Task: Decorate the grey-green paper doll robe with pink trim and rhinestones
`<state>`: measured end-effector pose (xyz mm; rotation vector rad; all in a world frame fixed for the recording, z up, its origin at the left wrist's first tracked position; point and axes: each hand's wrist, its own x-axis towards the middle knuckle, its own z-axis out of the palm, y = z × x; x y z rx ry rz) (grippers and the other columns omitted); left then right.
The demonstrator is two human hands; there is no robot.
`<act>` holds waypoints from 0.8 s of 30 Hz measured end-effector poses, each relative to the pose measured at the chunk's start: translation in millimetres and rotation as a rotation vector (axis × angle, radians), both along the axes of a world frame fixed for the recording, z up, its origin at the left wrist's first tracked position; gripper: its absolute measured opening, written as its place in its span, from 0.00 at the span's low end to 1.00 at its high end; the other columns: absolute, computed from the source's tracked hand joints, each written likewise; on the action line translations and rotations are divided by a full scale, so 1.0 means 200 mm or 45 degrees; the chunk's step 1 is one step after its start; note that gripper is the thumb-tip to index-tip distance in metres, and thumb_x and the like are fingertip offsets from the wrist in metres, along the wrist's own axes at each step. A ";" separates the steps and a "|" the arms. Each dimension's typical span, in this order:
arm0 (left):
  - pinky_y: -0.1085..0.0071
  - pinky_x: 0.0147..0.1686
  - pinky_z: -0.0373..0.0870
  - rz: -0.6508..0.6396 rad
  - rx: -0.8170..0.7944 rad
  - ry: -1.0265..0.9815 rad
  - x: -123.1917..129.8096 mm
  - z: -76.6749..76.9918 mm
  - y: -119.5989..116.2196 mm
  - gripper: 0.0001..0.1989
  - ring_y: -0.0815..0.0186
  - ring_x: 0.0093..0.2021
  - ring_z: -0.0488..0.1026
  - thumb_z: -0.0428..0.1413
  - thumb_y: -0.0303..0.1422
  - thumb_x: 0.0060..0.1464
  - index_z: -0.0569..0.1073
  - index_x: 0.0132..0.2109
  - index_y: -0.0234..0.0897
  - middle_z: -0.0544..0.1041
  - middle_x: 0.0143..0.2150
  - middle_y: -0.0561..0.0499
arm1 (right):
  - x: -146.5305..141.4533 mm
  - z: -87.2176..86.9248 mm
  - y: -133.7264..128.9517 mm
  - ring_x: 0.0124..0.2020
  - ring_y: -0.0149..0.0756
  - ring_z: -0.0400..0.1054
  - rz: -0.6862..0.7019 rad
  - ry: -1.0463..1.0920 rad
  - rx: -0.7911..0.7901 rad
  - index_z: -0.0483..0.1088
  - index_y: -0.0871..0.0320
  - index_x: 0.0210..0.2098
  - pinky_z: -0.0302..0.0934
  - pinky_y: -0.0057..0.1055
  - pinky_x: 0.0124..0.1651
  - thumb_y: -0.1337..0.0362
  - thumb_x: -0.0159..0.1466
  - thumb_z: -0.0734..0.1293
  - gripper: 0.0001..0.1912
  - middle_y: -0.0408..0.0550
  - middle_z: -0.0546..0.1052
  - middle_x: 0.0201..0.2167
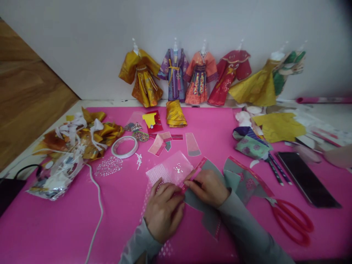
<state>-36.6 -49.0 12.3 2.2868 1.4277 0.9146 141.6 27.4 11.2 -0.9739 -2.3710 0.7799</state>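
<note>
My right hand (208, 186) is closed around a slim pink pen-like tool (195, 173). Its tip points down at the red-edged strip of a grey fabric piece (194, 200). My left hand (164, 209) lies with fingers stretched out at the near edge of a clear plastic sheet (167, 163), close to the same fabric edge. White pearl-like beads in rows (158, 173) cover the left part of that sheet, and a few loose beads (178, 168) sit on its right. Beyond my right hand rests another grey piece with a red border (247, 179).
Red-handled scissors (295, 222), a phone (308, 178) and pens (277, 169) lie right. Left are a tape roll (113, 148), loose gems (109, 167), a white cable (99, 205) and gold fabric (110, 134). Several dressed doll forms (199, 79) line the wall.
</note>
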 end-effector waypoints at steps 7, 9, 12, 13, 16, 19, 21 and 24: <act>0.50 0.57 0.51 -0.005 -0.003 0.003 0.00 0.00 0.00 0.09 0.61 0.43 0.69 0.51 0.27 0.55 0.74 0.39 0.40 0.75 0.39 0.50 | 0.00 0.00 0.00 0.32 0.34 0.71 -0.002 -0.019 0.003 0.73 0.59 0.31 0.59 0.28 0.35 0.62 0.67 0.59 0.14 0.49 0.77 0.29; 0.50 0.57 0.51 -0.004 -0.008 0.002 0.00 0.00 0.00 0.09 0.61 0.43 0.69 0.51 0.27 0.55 0.74 0.39 0.40 0.75 0.38 0.50 | 0.00 0.00 0.00 0.32 0.34 0.70 -0.005 -0.028 0.007 0.73 0.59 0.31 0.59 0.27 0.35 0.62 0.67 0.59 0.14 0.49 0.77 0.28; 0.50 0.57 0.51 0.002 -0.016 0.003 0.00 0.00 0.00 0.09 0.60 0.43 0.69 0.51 0.26 0.55 0.74 0.39 0.41 0.75 0.39 0.50 | 0.00 0.01 0.00 0.32 0.34 0.70 -0.004 -0.042 0.006 0.73 0.59 0.31 0.59 0.27 0.35 0.62 0.67 0.59 0.14 0.49 0.77 0.28; 0.50 0.57 0.50 0.001 -0.017 0.004 0.00 0.00 0.00 0.09 0.60 0.43 0.69 0.51 0.27 0.55 0.74 0.40 0.41 0.75 0.39 0.50 | 0.00 0.01 0.00 0.32 0.34 0.70 -0.004 -0.045 0.004 0.73 0.59 0.31 0.59 0.27 0.35 0.62 0.67 0.59 0.14 0.49 0.77 0.28; 0.50 0.57 0.50 -0.004 -0.014 0.003 0.00 0.00 0.00 0.09 0.60 0.43 0.69 0.51 0.27 0.54 0.74 0.40 0.41 0.75 0.39 0.50 | 0.00 0.01 0.00 0.32 0.34 0.70 -0.007 -0.052 -0.005 0.73 0.59 0.31 0.59 0.27 0.35 0.62 0.67 0.59 0.14 0.49 0.77 0.29; 0.50 0.57 0.51 -0.004 -0.016 0.008 0.00 0.00 0.00 0.09 0.60 0.43 0.69 0.51 0.27 0.55 0.74 0.40 0.41 0.75 0.39 0.50 | 0.00 0.01 0.00 0.31 0.34 0.70 -0.012 -0.048 -0.007 0.73 0.59 0.31 0.58 0.27 0.34 0.62 0.67 0.59 0.14 0.48 0.77 0.29; 0.50 0.57 0.51 0.000 -0.019 0.014 0.00 0.00 0.00 0.09 0.60 0.43 0.69 0.50 0.27 0.55 0.74 0.39 0.41 0.75 0.39 0.50 | 0.00 0.01 0.00 0.31 0.34 0.70 -0.014 -0.043 -0.009 0.73 0.59 0.30 0.59 0.28 0.34 0.62 0.67 0.60 0.14 0.48 0.77 0.28; 0.49 0.57 0.51 0.000 -0.024 0.022 0.00 0.00 0.00 0.09 0.60 0.43 0.69 0.50 0.27 0.55 0.74 0.40 0.41 0.75 0.39 0.50 | 0.00 0.01 0.00 0.31 0.34 0.70 -0.014 -0.031 -0.009 0.73 0.59 0.30 0.59 0.28 0.34 0.62 0.66 0.60 0.14 0.48 0.77 0.28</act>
